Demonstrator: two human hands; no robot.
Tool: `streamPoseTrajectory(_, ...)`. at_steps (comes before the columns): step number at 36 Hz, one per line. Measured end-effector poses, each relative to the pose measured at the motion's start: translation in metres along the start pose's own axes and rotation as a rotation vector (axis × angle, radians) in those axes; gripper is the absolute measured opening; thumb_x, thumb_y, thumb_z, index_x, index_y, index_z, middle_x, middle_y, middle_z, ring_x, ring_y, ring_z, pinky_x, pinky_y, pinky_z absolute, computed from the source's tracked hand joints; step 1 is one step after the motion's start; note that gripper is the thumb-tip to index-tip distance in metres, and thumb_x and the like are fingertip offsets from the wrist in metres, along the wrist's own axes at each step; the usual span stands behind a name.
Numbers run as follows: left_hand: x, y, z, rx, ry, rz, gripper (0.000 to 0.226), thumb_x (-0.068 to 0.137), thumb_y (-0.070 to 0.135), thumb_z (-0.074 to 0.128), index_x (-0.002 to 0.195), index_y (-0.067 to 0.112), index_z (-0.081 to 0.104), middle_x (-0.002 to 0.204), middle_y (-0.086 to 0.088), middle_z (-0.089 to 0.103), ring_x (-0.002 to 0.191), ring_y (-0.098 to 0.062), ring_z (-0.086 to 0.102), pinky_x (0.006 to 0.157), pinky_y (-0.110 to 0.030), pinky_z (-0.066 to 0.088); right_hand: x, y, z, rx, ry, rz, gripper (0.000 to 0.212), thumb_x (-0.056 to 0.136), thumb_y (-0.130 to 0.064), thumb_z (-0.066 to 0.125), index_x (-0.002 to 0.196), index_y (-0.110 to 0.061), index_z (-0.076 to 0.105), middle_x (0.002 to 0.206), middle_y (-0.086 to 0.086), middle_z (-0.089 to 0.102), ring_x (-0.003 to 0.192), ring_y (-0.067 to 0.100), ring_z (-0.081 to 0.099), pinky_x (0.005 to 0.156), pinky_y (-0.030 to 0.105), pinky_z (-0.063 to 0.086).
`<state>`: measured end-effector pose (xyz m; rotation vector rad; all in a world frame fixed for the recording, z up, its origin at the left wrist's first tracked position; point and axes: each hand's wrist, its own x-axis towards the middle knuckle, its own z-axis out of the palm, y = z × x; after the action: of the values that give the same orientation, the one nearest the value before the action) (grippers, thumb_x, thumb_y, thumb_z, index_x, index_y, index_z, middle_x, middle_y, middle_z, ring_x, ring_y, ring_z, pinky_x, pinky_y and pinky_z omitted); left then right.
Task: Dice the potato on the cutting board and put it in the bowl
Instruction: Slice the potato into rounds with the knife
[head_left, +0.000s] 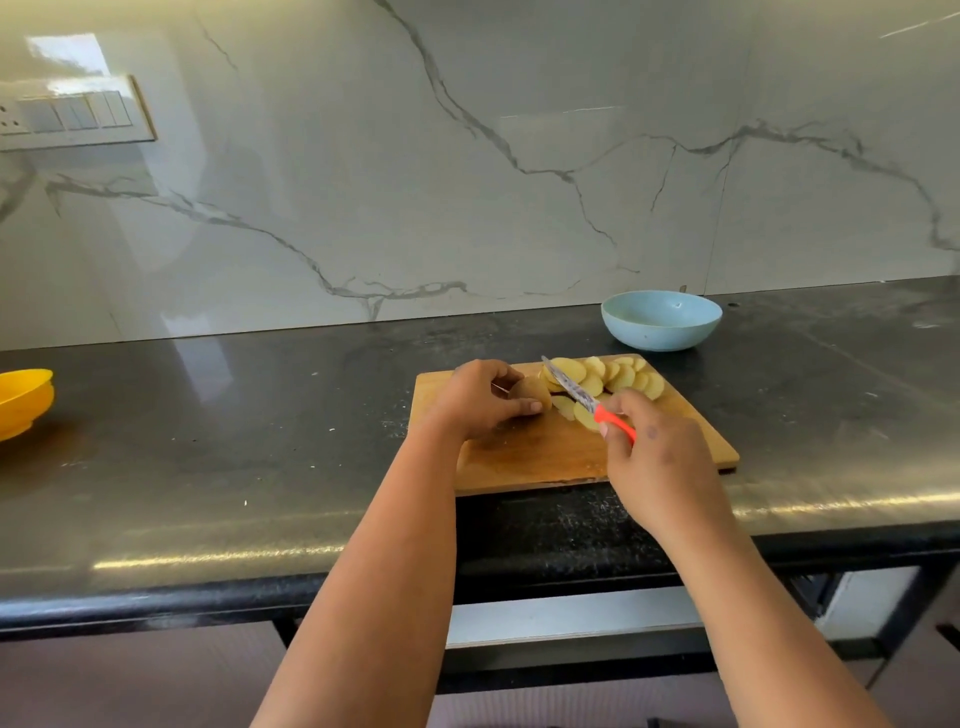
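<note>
Left hand (480, 397) grip holds brown unpeeled potato end (531, 392) on wooden cutting board (540, 457). Right hand (657, 457) grip holds red-handled knife (582, 396). Pale yellow round slices (618, 375) heaped beside blade. Light-blue bowl (661, 319) behind board on dark surface (234, 441).

Location: a home kitchen.
You stand at a dark stone counter (234, 415) backed by a marble-patterned wall (467, 156) with a switch panel (72, 114); a wooden cutting board (524, 457), blue bowl (661, 320) and yellow bowl (23, 400) sit on it.
</note>
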<state>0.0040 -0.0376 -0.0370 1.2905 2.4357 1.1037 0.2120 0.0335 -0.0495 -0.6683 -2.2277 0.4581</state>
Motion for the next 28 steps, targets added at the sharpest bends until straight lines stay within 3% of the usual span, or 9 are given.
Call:
streamPoseTrajectory(7, 0.000, -0.003, 0.001, -0.036, 0.031, -0.006, 0.059, 0.072, 0.042, 0.084, 0.122, 0.017, 0.064, 0.111, 0.008, 0.065, 0.102, -0.011, 0.060, 0.085, -0.025, 0.049, -0.005, 0.000, 0.021, 0.043, -0.011, -0.036, 0.012, 0.096, -0.016, 0.055, 0.105, -0.019, 0.062, 0.075, -0.001, 0.065, 0.062, 0.014, 0.059, 0.051, 0.036, 0.053)
streamPoseTrajectory(15, 0.000, 0.000, 0.002, -0.037, 0.051, 0.003, 0.052, 0.071, 0.035, 0.086, 0.116, 0.016, 0.067, 0.099, 0.010, 0.065, 0.089, -0.005, 0.061, 0.068, -0.015, 0.046, 0.003, -0.011, 0.033, -0.088, -0.043, -0.027, 0.016, 0.099, -0.012, 0.047, 0.107, -0.018, 0.058, 0.065, -0.003, 0.054, 0.055, 0.012, 0.051, 0.044, 0.030, 0.039)
streamPoseTrajectory(20, 0.000, 0.002, 0.001, -0.025, 0.047, 0.007, 0.048, 0.071, 0.031, 0.087, 0.112, 0.016, 0.069, 0.093, 0.010, 0.064, 0.089, -0.009, 0.062, 0.080, -0.027, 0.055, 0.020, -0.029, 0.035, -0.208, -0.115, 0.002, 0.022, 0.102, -0.014, 0.038, 0.119, -0.016, 0.052, 0.068, -0.005, 0.046, 0.054, 0.007, 0.040, 0.044, 0.022, 0.020)
streamPoseTrajectory(28, 0.000, -0.001, 0.001, -0.056, 0.044, 0.020, 0.044, 0.069, 0.032, 0.088, 0.108, 0.019, 0.071, 0.095, 0.010, 0.067, 0.088, -0.007, 0.063, 0.074, -0.018, 0.049, 0.035, -0.042, 0.024, -0.253, -0.253, 0.071, 0.023, 0.100, -0.014, 0.044, 0.122, -0.017, 0.051, 0.085, -0.001, 0.051, 0.074, 0.013, 0.050, 0.048, 0.022, 0.028)
